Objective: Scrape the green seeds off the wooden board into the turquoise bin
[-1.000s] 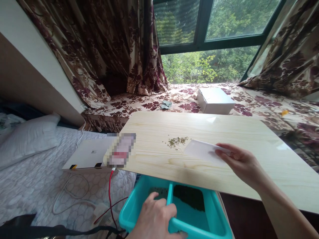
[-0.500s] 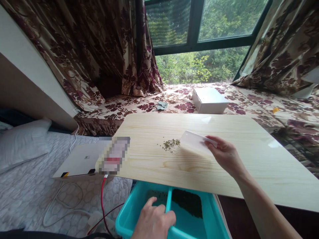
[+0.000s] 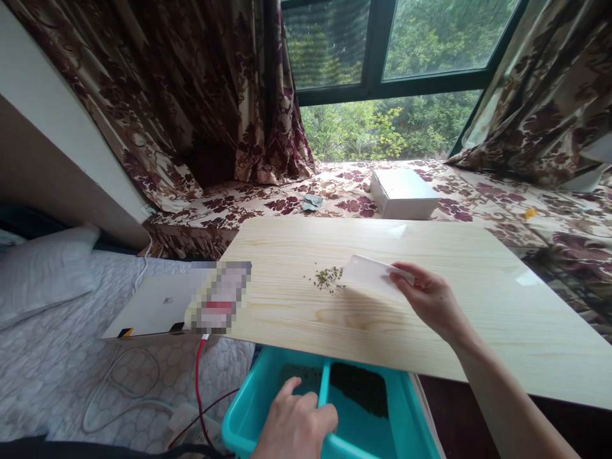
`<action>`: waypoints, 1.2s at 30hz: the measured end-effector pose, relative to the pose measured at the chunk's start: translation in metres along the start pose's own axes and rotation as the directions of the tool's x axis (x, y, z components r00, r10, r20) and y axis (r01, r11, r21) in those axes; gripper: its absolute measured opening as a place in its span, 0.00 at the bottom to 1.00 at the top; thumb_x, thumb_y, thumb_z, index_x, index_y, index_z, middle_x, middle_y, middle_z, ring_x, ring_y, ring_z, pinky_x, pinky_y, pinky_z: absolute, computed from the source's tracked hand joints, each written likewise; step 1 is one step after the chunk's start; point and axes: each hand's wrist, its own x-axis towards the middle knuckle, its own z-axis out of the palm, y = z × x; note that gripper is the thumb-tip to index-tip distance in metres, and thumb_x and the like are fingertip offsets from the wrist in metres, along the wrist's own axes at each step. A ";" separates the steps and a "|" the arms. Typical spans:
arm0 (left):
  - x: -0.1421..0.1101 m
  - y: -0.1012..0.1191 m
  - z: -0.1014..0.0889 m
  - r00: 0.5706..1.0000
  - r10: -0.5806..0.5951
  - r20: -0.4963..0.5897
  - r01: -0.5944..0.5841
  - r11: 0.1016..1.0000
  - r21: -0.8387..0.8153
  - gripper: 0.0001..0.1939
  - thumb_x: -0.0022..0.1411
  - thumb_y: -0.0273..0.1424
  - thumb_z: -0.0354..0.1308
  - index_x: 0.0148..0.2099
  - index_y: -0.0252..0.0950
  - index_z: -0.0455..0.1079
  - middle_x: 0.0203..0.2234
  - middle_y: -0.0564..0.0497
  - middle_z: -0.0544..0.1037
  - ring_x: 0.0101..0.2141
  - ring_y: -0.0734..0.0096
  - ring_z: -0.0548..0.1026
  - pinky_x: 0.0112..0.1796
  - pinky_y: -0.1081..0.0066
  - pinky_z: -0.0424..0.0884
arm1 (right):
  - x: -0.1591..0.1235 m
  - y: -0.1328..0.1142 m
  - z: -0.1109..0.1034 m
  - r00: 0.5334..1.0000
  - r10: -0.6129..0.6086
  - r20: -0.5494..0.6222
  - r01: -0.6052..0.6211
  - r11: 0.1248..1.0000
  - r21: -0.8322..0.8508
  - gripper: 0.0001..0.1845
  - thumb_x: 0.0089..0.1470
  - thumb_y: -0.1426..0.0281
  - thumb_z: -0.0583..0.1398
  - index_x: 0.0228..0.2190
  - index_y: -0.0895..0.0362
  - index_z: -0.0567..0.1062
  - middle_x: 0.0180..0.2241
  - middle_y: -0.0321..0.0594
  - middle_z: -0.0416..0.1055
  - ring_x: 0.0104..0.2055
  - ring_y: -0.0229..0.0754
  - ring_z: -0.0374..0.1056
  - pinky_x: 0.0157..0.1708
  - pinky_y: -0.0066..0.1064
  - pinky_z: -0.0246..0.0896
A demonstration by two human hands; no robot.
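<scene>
My right hand [image 3: 430, 299] is closed on a white plastic scraper card [image 3: 368, 276], whose left edge touches a small heap of green seeds [image 3: 327, 278] on the pale wooden board [image 3: 478, 306]. My left hand [image 3: 297, 424] grips the near rim and centre divider of a teal plastic bin [image 3: 248, 408] held under the board's front edge. Dark seeds [image 3: 359, 389] lie in the bin's right compartment, with a thinner layer in the left one.
A white box [image 3: 404, 192] and a crumpled grey scrap [image 3: 312, 203] lie on the floral window seat behind the board. At left, a flat white box [image 3: 153, 309], red and white cables [image 3: 198, 382] and a pillow [image 3: 43, 271] lie on the quilted bed.
My right hand has slid the scraper card leftward, pushing the green seeds into a tighter heap. The left hand stays on the bin.
</scene>
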 end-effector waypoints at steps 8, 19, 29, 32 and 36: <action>0.000 -0.001 -0.002 1.000 -0.015 0.020 0.016 1.000 -0.027 0.21 0.50 0.55 0.59 0.32 0.43 0.73 0.23 0.54 0.74 0.29 0.66 0.75 0.51 0.57 0.64 | -0.005 -0.005 0.000 0.995 0.073 0.069 -0.078 0.994 0.071 0.19 0.43 0.60 0.63 0.34 0.61 0.77 0.23 0.41 0.75 0.22 0.41 0.68 0.17 0.29 0.60; 0.000 0.000 -0.004 0.999 -0.010 0.037 0.011 0.999 -0.041 0.19 0.49 0.53 0.62 0.32 0.42 0.73 0.23 0.55 0.73 0.29 0.66 0.75 0.51 0.56 0.64 | -0.006 -0.001 -0.004 0.995 0.084 0.054 -0.091 0.987 0.133 0.19 0.39 0.57 0.65 0.31 0.59 0.78 0.20 0.38 0.73 0.18 0.37 0.64 0.14 0.27 0.54; -0.001 -0.001 0.001 0.999 -0.032 0.035 0.034 0.998 -0.043 0.20 0.47 0.53 0.63 0.31 0.43 0.72 0.23 0.56 0.72 0.29 0.66 0.74 0.52 0.56 0.62 | -0.007 0.004 -0.006 0.987 0.127 0.094 -0.136 0.986 0.096 0.20 0.40 0.60 0.65 0.35 0.60 0.78 0.21 0.40 0.75 0.19 0.38 0.65 0.15 0.28 0.56; 0.000 -0.002 0.009 0.998 -0.053 0.031 0.053 0.998 -0.022 0.21 0.42 0.54 0.66 0.29 0.42 0.72 0.22 0.56 0.71 0.28 0.65 0.74 0.52 0.55 0.62 | -0.009 0.001 -0.004 0.987 0.121 0.102 -0.132 0.986 0.106 0.20 0.40 0.59 0.64 0.34 0.60 0.78 0.21 0.39 0.74 0.19 0.38 0.64 0.15 0.27 0.56; 0.000 -0.003 0.017 0.998 -0.061 0.032 0.061 0.998 -0.012 0.24 0.39 0.56 0.65 0.29 0.42 0.73 0.21 0.56 0.71 0.28 0.65 0.74 0.52 0.53 0.62 | -0.011 -0.005 -0.003 0.986 0.105 0.130 -0.120 0.986 0.112 0.20 0.40 0.59 0.65 0.32 0.60 0.78 0.20 0.39 0.74 0.18 0.38 0.64 0.14 0.27 0.54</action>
